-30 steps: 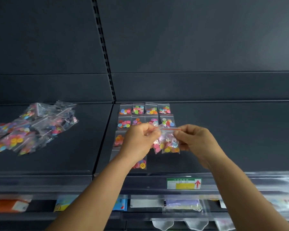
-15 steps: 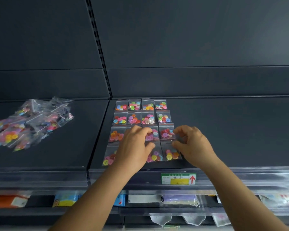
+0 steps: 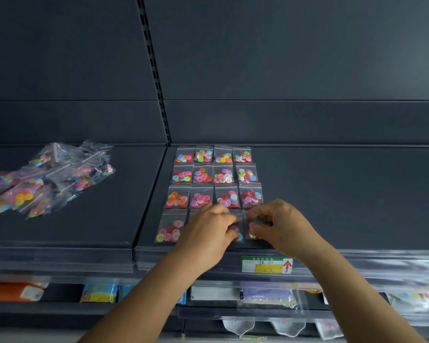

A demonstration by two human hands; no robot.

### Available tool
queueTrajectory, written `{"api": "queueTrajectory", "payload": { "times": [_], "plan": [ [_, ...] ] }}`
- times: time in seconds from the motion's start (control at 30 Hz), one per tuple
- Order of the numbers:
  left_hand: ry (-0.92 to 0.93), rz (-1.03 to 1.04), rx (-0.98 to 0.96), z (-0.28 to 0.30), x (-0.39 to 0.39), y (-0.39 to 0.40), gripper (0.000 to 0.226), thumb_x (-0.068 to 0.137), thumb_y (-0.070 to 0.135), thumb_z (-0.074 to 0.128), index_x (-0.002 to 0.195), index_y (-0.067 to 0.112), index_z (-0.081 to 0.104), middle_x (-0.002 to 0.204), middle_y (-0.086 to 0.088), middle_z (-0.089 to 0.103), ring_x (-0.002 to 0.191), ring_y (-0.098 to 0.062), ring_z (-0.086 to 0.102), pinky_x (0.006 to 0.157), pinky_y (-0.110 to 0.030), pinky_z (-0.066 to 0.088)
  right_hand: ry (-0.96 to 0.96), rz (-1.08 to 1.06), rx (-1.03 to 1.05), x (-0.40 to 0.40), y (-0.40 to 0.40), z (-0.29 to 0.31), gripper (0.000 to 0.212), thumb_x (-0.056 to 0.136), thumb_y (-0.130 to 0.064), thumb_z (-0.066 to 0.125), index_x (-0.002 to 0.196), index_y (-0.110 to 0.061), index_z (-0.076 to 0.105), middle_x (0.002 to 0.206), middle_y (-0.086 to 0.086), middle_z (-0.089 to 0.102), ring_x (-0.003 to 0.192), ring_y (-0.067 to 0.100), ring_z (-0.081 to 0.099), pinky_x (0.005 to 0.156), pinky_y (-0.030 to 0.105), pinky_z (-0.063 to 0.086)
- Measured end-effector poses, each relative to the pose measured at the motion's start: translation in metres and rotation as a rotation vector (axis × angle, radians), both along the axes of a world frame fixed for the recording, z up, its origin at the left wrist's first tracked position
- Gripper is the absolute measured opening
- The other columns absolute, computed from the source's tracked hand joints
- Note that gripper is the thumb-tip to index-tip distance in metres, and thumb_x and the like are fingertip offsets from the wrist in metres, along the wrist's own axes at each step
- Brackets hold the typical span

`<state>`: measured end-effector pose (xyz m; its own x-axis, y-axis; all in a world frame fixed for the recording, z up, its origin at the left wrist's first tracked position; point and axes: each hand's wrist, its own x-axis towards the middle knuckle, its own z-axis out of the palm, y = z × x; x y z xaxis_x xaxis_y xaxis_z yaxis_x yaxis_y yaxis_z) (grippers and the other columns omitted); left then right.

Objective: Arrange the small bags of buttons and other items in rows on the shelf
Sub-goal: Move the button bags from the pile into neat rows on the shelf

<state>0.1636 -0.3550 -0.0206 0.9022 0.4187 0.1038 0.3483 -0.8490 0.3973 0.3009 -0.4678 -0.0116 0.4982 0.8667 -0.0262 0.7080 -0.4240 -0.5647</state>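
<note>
Setting down the last two bags of the front row, both close against the shelf (image 3: 332, 194) lip, just behind the price label (image 3: 266, 264). Left hand (image 3: 208, 230) curled, fingertips pinching or pressing the third bag (image 3: 235, 232) of that row; right hand (image 3: 280, 224) curled likewise, thumb and fingers on the fourth bag (image 3: 254, 231), just behind the label. Whether either bag is truly gripped or only pressed flat: cannot tell, knuckles in the way.

To do this well, probably: keep each sealed top edge up against the bottom of the bag behind, side edges in line with the column above, no overlap; flatten the buttons with the fingertips before letting go, then lift straight up to avoid dragging the slippery plastic askew.

Placed grid (image 3: 216, 179) behind the label: four across, three full rows, plus the front row with one bag free at far left (image 3: 171, 227). Each bag's long axis running front to back, sealed end toward the back wall, buttons settled at the near end.

Loose pile of bags (image 3: 42, 179) well left of the label, still to sort.
</note>
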Motion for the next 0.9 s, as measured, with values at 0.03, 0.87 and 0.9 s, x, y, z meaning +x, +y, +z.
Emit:
{"api": "queueTrajectory", "payload": {
  "times": [0.03, 0.87, 0.9],
  "plan": [
    [0.003, -0.001, 0.006, 0.000, 0.000, 0.000, 0.033, 0.094, 0.030, 0.054, 0.125, 0.020, 0.059, 0.122, 0.007, 0.053, 0.113, -0.011, 0.043, 0.096, -0.028, 0.040, -0.007, -0.004, -0.014, -0.001, 0.000, -0.001, 0.014, 0.084, -0.025, 0.065, 0.096, -0.026, 0.071, 0.091, -0.001, 0.060, 0.083, 0.018, 0.056, 0.071, 0.030, 0.051],
    [-0.011, 0.389, 0.222, 0.016, -0.132, 0.086, 0.060, 0.094, 0.044, 0.046, 0.148, 0.027, 0.024, 0.151, 0.006, 0.029, 0.138, -0.013, 0.023, 0.112, -0.025, 0.018, -0.277, 0.363, 0.027, -0.111, 0.118, 0.022, 0.068, 0.090, -0.046, 0.053, 0.147, -0.031, 0.019, 0.153, -0.012, 0.019, 0.142, 0.012, 0.011, 0.116, 0.032, 0.009],
    [-0.008, 0.399, 0.225, 0.017, -0.143, 0.095, 0.060, 0.094, 0.044, 0.045, 0.148, 0.026, 0.024, 0.151, 0.006, 0.030, 0.138, -0.013, 0.023, 0.112, -0.025, 0.018, -0.279, 0.376, 0.033, -0.121, 0.129, 0.021, 0.068, 0.090, -0.046, 0.052, 0.147, -0.031, 0.019, 0.153, -0.011, 0.019, 0.142, 0.012, 0.011, 0.115, 0.031, 0.008]
  ]
}}
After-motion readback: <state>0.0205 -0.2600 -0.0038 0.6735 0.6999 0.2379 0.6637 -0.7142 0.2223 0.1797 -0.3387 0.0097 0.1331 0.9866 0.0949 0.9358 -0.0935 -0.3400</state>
